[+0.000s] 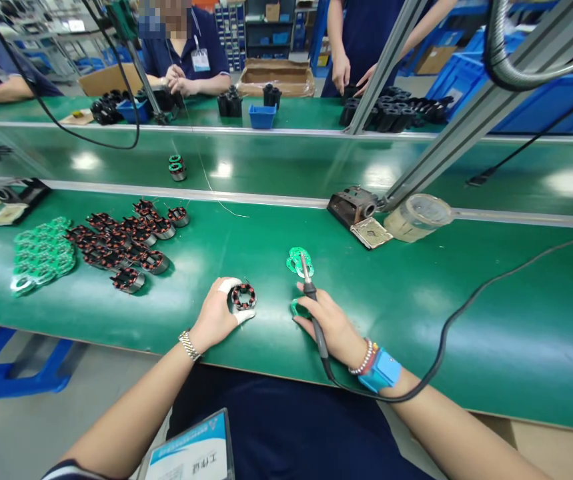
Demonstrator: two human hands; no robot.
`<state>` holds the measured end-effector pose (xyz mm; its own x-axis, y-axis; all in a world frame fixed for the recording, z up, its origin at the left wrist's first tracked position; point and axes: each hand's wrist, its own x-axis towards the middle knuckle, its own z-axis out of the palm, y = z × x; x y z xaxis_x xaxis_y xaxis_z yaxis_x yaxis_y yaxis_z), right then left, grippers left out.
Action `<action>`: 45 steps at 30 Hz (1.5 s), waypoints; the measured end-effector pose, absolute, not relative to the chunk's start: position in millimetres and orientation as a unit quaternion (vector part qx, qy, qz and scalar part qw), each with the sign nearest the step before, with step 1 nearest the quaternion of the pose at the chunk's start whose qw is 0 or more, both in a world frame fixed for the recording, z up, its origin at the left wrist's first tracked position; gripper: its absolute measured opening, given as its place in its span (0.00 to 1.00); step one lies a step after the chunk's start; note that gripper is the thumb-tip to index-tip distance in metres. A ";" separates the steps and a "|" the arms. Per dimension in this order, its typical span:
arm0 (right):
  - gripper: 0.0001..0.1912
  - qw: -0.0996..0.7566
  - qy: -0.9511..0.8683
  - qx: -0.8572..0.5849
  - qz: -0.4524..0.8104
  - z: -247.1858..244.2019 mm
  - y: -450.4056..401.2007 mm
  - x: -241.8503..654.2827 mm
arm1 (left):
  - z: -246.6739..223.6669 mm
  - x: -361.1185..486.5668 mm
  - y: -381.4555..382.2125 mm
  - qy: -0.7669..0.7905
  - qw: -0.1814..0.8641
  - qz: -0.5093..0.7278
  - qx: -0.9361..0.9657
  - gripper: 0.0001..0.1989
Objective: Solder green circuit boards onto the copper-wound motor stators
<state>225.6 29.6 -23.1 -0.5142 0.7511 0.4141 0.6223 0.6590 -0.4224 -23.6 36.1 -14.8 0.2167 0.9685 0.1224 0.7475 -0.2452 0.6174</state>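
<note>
- The left hand (pixel 215 317) has its grip closed around one coil ring (pixel 237 297), with thumb and finger at its sides. This ring lies on the counter (pixel 246 233) before the person, and no green board is seen on its top.
- The right hand (pixel 333 327) has its grip closed on a soldering iron (pixel 317 327). Its fingertips also touch a thin green board (pixel 294 308), apart from the coil ring.
- Just beyond this hand lie a few loose boards (pixel 295 259), under the tip of the iron.
- At the left, many coil rings (pixel 116 240) stand without green boards, beside a pile of boards (pixel 43 253). Further away, two coil rings with green tops (pixel 177 170) are put together, one close to the other.
- About the containers: the round tub (pixel 416 217) stands near the metal post (pixel 429 150), and its content is not clear. Across from the person are a small blue box (pixel 262 117) and an open cardboard box (pixel 276 81); I cannot tell what they hold. Big blue crates (pixel 556 103) are at the right.
</note>
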 end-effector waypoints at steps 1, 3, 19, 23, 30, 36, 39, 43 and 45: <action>0.10 0.292 -0.856 -0.412 0.114 -22.7 23.4 221.7 | -13.6 -26.2 35.0 0.553 0.242 0.241 0.760 0.25; 0.11 0.298 -0.842 -0.434 0.122 -21.9 15.3 214.7 | -11.7 -29.4 32.4 0.535 0.258 0.221 0.774 0.31; 0.08 0.423 -0.784 -0.402 0.214 5.6 8.7 195.4 | 11.8 -3.0 4.0 0.472 0.422 0.253 0.731 0.30; 0.07 0.420 -0.772 -0.420 0.227 -6.0 -0.3 198.7 | 8.5 3.6 -0.8 0.490 0.426 0.261 0.715 0.27; 0.04 0.414 -0.735 -0.483 0.234 -10.7 -7.0 221.8 | 2.0 4.9 10.0 0.461 0.351 0.266 0.770 0.21; 0.08 0.435 -0.728 -0.468 0.249 -0.7 -5.8 250.3 | -0.4 5.8 19.7 0.459 0.343 0.255 0.779 0.22; 0.08 0.443 -0.722 -0.469 0.250 -0.1 -6.2 253.7 | -1.0 8.8 21.7 0.450 0.342 0.251 0.786 0.23; 0.06 0.419 -0.707 -0.502 0.271 -0.9 -6.6 252.9 | -1.9 10.1 23.8 0.448 0.344 0.238 0.790 0.24; 0.05 0.409 -0.705 -0.505 0.285 -1.0 -6.2 252.7 | -2.4 10.0 24.2 0.446 0.341 0.232 0.794 0.25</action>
